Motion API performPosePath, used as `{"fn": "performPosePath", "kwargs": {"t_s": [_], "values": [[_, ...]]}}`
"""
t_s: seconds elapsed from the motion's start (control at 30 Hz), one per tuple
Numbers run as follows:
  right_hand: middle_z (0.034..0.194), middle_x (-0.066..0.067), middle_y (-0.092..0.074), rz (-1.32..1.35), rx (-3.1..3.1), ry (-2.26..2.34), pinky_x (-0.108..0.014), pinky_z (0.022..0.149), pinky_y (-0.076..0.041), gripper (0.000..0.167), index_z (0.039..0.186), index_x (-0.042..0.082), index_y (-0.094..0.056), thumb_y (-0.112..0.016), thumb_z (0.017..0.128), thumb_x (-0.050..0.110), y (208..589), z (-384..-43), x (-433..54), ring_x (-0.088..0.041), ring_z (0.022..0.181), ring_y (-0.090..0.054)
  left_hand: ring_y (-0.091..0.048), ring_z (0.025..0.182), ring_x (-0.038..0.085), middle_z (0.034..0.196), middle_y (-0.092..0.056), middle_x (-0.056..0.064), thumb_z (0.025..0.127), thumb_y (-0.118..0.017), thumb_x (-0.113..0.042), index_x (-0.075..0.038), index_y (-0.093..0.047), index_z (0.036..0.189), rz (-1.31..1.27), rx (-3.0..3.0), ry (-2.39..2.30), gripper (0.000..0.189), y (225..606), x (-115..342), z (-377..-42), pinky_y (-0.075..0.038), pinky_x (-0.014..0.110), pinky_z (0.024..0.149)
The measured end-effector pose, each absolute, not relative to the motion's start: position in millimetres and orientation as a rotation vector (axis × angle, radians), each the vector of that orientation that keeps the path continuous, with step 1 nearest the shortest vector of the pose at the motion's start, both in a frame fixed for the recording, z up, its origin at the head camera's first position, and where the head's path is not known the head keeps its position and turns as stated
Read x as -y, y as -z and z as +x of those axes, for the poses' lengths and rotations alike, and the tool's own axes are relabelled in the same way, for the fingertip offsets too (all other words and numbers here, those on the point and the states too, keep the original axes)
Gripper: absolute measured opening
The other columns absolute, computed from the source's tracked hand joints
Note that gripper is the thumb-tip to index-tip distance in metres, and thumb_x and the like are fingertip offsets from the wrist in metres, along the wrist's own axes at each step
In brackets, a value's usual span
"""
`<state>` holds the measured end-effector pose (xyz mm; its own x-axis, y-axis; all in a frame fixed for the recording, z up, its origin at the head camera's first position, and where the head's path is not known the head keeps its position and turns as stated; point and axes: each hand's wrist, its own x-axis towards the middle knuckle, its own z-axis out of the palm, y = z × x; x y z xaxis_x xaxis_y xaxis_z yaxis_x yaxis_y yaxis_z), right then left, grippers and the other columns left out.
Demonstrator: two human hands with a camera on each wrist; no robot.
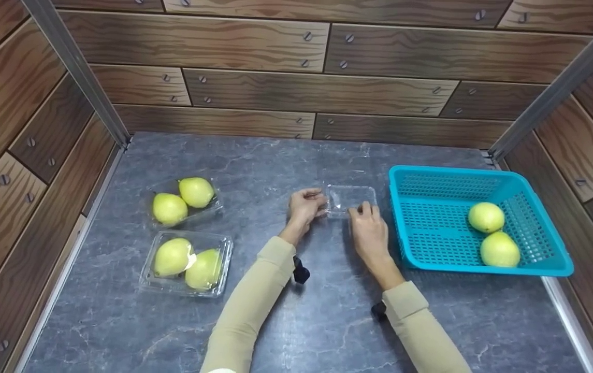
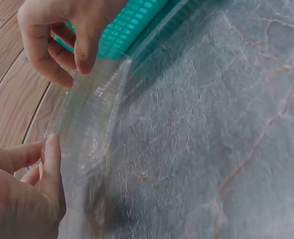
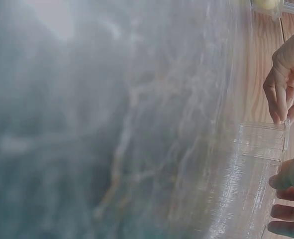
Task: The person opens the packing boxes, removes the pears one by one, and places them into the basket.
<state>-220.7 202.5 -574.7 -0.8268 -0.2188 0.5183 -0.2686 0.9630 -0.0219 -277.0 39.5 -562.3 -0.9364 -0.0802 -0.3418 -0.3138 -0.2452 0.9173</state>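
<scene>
A clear plastic clamshell box (image 1: 350, 196) stands in the middle of the table, with faint clear plastic stretching behind it. My left hand (image 1: 306, 210) is at its left side, pinching the rim between thumb and fingers, as the left wrist view shows. At the front right corner is my right hand (image 1: 369, 230). Its thumb and fingers (image 2: 67, 77) are bent loosely and spread apart, tips right at the box's edge. In the right wrist view the box wall (image 3: 261, 144) lies between both hands.
To the right stands a teal basket (image 1: 441, 233) holding two yellow-green pears (image 1: 487, 217). On the left are two clear boxes, a rear one (image 1: 203, 217) and a front one (image 1: 226, 269), each with two pears inside. Wood-patterned walls (image 1: 255, 46) enclose the grey marbled table (image 1: 296, 331).
</scene>
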Motion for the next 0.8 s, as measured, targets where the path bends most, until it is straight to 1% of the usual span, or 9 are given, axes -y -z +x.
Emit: {"fn": "performPosePath", "kwargs": {"t_s": [0.1, 0.17, 0.3, 0.43, 0.63, 0.8], "values": [[0.1, -0.022, -0.068, 0.338, 2.569, -0.13, -0.048, 0.06, -0.063, 0.02, 0.104, 0.003, -0.077, -0.067, 0.09, -0.006, 575.6, -224.2, -203.1, -0.039, 0.09, -0.066, -0.071, 0.08, 0.014, 0.115, -0.075, 0.018, 0.093, -0.074, 0.003, 0.006, -0.069, 0.129, -0.503, -1.852, -2.296, 0.036, 562.0, -42.6, -279.5, -0.07, 0.039, 0.08], [0.101, -0.022, -0.067, 0.333, 2.562, -0.135, -0.048, 0.06, -0.063, 0.02, 0.103, 0.003, -0.077, -0.066, 0.09, -0.007, 576.0, -226.1, -203.4, -0.04, 0.091, -0.065, -0.072, 0.081, 0.015, 0.117, -0.074, 0.018, 0.094, -0.074, 0.002, 0.005, -0.069, 0.129, -0.52, -1.865, -2.287, 0.035, 561.3, -44.4, -280.9, -0.07, 0.04, 0.082], [0.102, -0.022, -0.066, 0.314, 2.563, -0.136, -0.048, 0.061, -0.063, 0.021, 0.103, 0.003, -0.075, -0.065, 0.089, -0.008, 577.4, -228.8, -203.9, -0.041, 0.094, -0.065, -0.075, 0.089, 0.019, 0.123, -0.073, 0.019, 0.095, -0.074, -0.001, 0.003, -0.069, 0.131, -0.537, -1.889, -2.259, 0.036, 558.7, -47.2, -283.0, -0.07, 0.035, 0.082], [0.103, -0.023, -0.066, 0.299, 2.579, -0.137, -0.049, 0.063, -0.063, 0.022, 0.106, 0.003, -0.075, -0.065, 0.089, -0.008, 577.1, -232.7, -204.5, -0.041, 0.096, -0.065, -0.076, 0.095, 0.022, 0.124, -0.073, 0.02, 0.096, -0.073, -0.001, 0.003, -0.069, 0.131, -0.548, -1.898, -2.258, 0.035, 556.9, -50.4, -286.1, -0.069, 0.032, 0.079], [0.105, -0.024, -0.066, 0.275, 2.605, -0.151, -0.049, 0.066, -0.064, 0.024, 0.11, 0.004, -0.076, -0.063, 0.092, -0.006, 576.9, -237.3, -203.2, -0.042, 0.097, -0.065, -0.075, 0.093, 0.021, 0.12, -0.074, 0.02, 0.096, -0.071, 0.002, 0.005, -0.069, 0.13, -0.564, -1.902, -2.275, 0.035, 557.0, -52.2, -290.6, -0.069, 0.029, 0.075], [0.106, -0.024, -0.066, 0.252, 2.623, -0.179, -0.05, 0.067, -0.063, 0.022, 0.109, 0.004, -0.075, -0.061, 0.094, -0.004, 576.4, -241.0, -201.9, -0.043, 0.099, -0.064, -0.076, 0.092, 0.021, 0.123, -0.074, 0.022, 0.096, -0.07, 0.003, 0.007, -0.068, 0.13, -0.558, -1.897, -2.292, 0.034, 557.3, -52.7, -294.8, -0.068, 0.026, 0.072]]}}
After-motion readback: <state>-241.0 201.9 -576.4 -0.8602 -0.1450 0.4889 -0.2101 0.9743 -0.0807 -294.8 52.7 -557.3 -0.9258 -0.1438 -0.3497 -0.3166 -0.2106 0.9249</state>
